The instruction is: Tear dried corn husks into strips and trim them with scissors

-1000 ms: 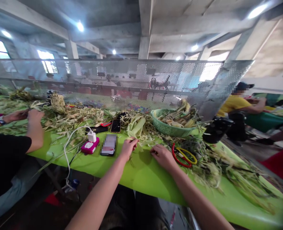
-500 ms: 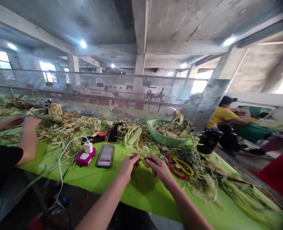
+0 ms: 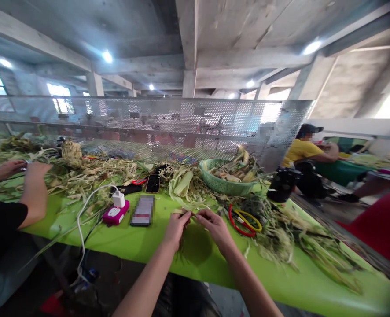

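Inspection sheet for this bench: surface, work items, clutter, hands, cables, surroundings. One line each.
Surface: green tabletop, strewn with dry plant strips.
Work items: thin strip at the fingertips, too small to identify; pale husk bundle beyond.
Clutter: lit phone, dark phone, red-and-yellow loops, filled green basket.
Hands: left hand pinches the strip; right hand alongside, grip unclear.
Cables: white cable from white plug over the table edge.
Surroundings: perforated screen behind; co-worker in yellow, right.

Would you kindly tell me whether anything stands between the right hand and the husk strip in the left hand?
Nothing visible does: the right hand is close beside the left hand, which pinches the husk strip above the green tabletop.
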The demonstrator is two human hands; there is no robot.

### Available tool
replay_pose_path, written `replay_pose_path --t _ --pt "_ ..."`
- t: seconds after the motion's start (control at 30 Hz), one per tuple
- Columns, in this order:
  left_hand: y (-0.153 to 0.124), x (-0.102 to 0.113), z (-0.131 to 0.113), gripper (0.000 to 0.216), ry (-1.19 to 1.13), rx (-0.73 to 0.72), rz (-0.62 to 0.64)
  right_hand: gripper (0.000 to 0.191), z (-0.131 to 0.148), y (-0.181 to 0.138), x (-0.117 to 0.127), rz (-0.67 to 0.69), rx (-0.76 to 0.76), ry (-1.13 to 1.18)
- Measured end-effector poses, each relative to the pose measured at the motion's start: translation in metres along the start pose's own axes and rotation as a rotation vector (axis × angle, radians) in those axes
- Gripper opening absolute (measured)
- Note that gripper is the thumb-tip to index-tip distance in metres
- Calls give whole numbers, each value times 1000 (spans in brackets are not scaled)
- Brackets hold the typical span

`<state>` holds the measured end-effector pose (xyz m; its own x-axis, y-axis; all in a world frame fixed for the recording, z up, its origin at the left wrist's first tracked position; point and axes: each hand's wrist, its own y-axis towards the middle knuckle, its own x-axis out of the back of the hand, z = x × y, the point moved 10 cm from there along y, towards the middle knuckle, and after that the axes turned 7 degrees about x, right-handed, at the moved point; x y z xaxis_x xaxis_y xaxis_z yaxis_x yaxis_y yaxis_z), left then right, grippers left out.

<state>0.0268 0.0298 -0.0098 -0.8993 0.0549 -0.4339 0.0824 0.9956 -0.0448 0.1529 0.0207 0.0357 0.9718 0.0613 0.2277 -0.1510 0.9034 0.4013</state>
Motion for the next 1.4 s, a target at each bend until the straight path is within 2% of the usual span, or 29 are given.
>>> replay_pose_path --t 0.13,0.23,0.33,0.53,0.63,0.77,0.97,1.1,1.27,1.4 --pt "-6 -11 -1 33 171 -13 78 32 5 -1 7 -61 18 105" --pt "-9 -13 -2 37 275 -38 87 34 5 -1 12 -108 24 129" --pt "-10 -13 -3 39 325 -45 66 36 3 -2 17 -152 15 142" --pt "-13 -26 -10 38 352 -65 154 38 3 -3 23 -229 5 168" --pt "-11 -20 -7 37 300 -26 110 37 1 -2 17 -178 -22 162" --pt "-6 -8 -3 33 81 18 50 36 -5 -2 5 -69 -65 114" --pt "-3 -2 4 42 -131 106 32 38 -9 -3 1 -28 -40 6" --pt "0 -1 6 39 -50 77 22 35 -7 -2 -4 9 -13 -32" --pt "3 12 8 34 -20 39 -94 25 -5 0 -17 111 40 -188" --pt "-1 12 -12 30 230 -75 -139 18 14 -2 -11 60 165 -391"
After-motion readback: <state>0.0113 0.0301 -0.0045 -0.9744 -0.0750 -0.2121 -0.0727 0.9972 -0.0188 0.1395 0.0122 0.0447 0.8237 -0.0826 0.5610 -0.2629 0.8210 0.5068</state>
